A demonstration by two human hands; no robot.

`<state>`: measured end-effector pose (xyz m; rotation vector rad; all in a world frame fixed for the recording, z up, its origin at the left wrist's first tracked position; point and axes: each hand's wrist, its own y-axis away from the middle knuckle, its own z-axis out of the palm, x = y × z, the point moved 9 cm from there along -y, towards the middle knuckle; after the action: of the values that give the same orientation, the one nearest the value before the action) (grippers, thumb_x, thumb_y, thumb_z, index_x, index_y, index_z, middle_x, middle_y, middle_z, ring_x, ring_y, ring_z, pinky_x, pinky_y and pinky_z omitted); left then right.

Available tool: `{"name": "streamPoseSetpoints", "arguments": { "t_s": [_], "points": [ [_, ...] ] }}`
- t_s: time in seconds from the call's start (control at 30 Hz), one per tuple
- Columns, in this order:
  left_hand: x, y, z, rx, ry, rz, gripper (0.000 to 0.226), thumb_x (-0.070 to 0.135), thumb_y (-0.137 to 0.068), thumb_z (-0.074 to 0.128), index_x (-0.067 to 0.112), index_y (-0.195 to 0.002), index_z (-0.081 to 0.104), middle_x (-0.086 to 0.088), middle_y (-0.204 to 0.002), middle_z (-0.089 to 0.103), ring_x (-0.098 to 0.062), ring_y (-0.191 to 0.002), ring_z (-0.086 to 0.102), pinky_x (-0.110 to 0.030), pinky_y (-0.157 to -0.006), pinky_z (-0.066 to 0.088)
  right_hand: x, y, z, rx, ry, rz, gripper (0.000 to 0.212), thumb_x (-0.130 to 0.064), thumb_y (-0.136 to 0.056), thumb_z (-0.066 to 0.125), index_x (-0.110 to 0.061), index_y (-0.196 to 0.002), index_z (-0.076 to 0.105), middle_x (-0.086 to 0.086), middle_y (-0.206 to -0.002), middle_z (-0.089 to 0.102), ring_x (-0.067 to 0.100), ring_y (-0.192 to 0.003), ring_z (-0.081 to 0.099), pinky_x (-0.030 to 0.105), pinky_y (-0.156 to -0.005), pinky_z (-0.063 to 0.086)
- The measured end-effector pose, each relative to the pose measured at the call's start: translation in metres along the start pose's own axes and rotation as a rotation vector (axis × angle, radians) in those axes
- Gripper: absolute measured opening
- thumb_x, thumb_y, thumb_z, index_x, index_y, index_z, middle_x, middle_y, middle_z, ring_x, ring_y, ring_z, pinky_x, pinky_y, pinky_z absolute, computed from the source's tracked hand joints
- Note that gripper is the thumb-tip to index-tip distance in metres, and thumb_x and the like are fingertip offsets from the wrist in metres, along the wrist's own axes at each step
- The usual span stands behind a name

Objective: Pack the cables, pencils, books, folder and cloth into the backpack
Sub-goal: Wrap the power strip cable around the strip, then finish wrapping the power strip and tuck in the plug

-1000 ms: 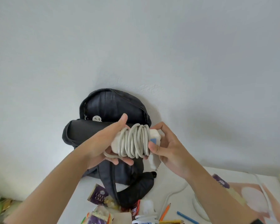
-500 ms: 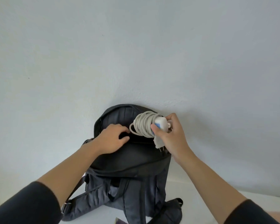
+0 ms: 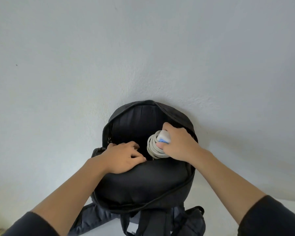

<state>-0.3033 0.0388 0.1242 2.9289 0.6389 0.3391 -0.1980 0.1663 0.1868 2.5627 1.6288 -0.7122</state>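
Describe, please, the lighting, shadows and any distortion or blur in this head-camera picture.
Head view: soft, even light with no glare on the wall; a faint shadow lies on it right of the backpack, whose inside is too dark to read; the wide lens splays the forearms outward; the right hand and coiled cable look slightly soft, not smeared.

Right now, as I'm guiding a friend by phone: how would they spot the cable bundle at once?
Find the black backpack against the pale wall, its top unzipped. At the right of that opening, the right hand grips a pale grey cable coiled round a white charger with a blue patch. It is the only light-coloured thing against the dark lining.
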Motion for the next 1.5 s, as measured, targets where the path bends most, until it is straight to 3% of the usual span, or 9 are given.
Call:
{"name": "streamPoseSetpoints", "arguments": {
  "t_s": [0.3, 0.47, 0.7, 0.77, 0.93, 1.07, 1.17, 1.37, 1.5],
  "points": [
    [-0.009, 0.004, 0.007, 0.081, -0.02, -0.021, 0.043, 0.069, -0.1, 0.029, 0.056, -0.116, 0.067, 0.02, -0.151, 0.039, -0.009, -0.134, 0.041, -0.044, -0.113, 0.025, -0.009, -0.025, 0.044, -0.173, 0.125, 0.053, 0.035, -0.037, -0.086, 0.075, -0.016, -0.111, 0.061, 0.005, -0.104, 0.061, 0.026, -0.086, 0.057, 0.033, -0.07, 0.048],
    [-0.018, 0.006, 0.002, 0.24, 0.046, -0.006, 0.081, 0.081, -0.073, 0.009, 0.047, -0.115, 0.069, 0.027, -0.139, 0.047, -0.003, -0.126, 0.048, -0.035, -0.105, 0.03, -0.017, -0.016, 0.052, -0.032, -0.035, -0.041, 0.044, -0.039, -0.072, 0.089, -0.025, -0.106, 0.064, -0.001, -0.096, 0.055, 0.023, -0.085, 0.058, 0.038, -0.073, 0.055],
    [-0.033, 0.0, -0.003, 0.283, 0.35, 0.008, 0.016, 0.07, -0.08, 0.057, 0.055, -0.077, 0.063, 0.03, -0.122, 0.057, 0.002, -0.115, 0.057, -0.039, -0.108, 0.042, 0.004, -0.029, 0.08, -0.123, -0.086, 0.038, 0.039, -0.042, -0.084, 0.081, -0.021, -0.117, 0.077, 0.007, -0.11, 0.073, 0.024, -0.101, 0.067, 0.032, -0.083, 0.051],
    [-0.033, 0.0, -0.003, 0.333, 0.389, 0.013, 0.017, 0.051, -0.089, 0.07, 0.052, -0.073, 0.063, 0.028, -0.118, 0.06, 0.001, -0.112, 0.06, -0.039, -0.105, 0.046, 0.01, -0.033, 0.092, -0.223, -0.06, 0.066, 0.033, -0.042, -0.088, 0.077, -0.018, -0.11, 0.08, 0.007, -0.109, 0.074, 0.024, -0.101, 0.067, 0.037, -0.09, 0.054],
    [-0.027, -0.004, 0.002, 0.464, 0.307, -0.018, 0.011, 0.044, -0.093, 0.068, 0.044, -0.083, 0.064, 0.025, -0.116, 0.06, -0.005, -0.112, 0.058, -0.048, -0.101, 0.045, 0.011, -0.028, 0.11, -0.347, -0.006, 0.014, 0.046, -0.047, -0.102, 0.054, -0.018, -0.067, 0.067, 0.0, -0.067, 0.061, 0.017, -0.07, 0.056, 0.039, -0.078, 0.049],
    [-0.023, -0.002, -0.002, 0.558, 0.286, -0.001, 0.011, 0.048, -0.094, 0.061, 0.041, -0.092, 0.068, 0.021, -0.111, 0.061, -0.01, -0.106, 0.062, -0.052, -0.097, 0.047, 0.009, -0.009, 0.086, -0.087, -0.14, -0.089, 0.048, -0.036, -0.107, 0.047, -0.027, -0.06, 0.052, -0.004, -0.062, 0.056, 0.013, -0.066, 0.052, 0.039, -0.069, 0.044],
    [-0.025, 0.001, -0.007, 0.631, 0.299, 0.022, 0.013, 0.05, -0.092, 0.058, 0.042, -0.096, 0.068, 0.017, -0.112, 0.061, -0.009, -0.101, 0.062, -0.053, -0.097, 0.048, 0.002, 0.024, 0.06, 0.207, -0.088, -0.233, 0.033, -0.028, -0.104, 0.052, -0.015, -0.08, 0.07, -0.003, -0.081, 0.066, 0.015, -0.084, 0.057, 0.033, -0.078, 0.046],
    [0.003, 0.025, -0.004, 0.816, 0.308, 0.095, 0.024, 0.019, -0.1, 0.063, 0.026, -0.12, 0.073, -0.007, -0.144, 0.048, -0.024, -0.136, 0.045, -0.028, -0.115, 0.033, 0.03, 0.086, 0.056, 0.103, -0.216, -0.172, 0.035, -0.031, -0.106, 0.053, -0.024, -0.138, 0.064, -0.01, -0.144, 0.059, 0.003, -0.14, 0.044, 0.012, -0.116, 0.024],
    [0.066, 0.053, 0.014, 0.784, 0.407, 0.275, 0.021, 0.015, -0.097, 0.067, 0.022, -0.115, 0.076, -0.005, -0.151, 0.042, -0.02, -0.146, 0.039, -0.035, -0.123, 0.03, 0.04, 0.131, 0.029, 0.23, -0.335, -0.18, 0.022, -0.019, -0.101, 0.061, -0.02, -0.12, 0.074, -0.01, -0.125, 0.069, 0.003, -0.122, 0.059, 0.018, -0.107, 0.042]
  ]
}}
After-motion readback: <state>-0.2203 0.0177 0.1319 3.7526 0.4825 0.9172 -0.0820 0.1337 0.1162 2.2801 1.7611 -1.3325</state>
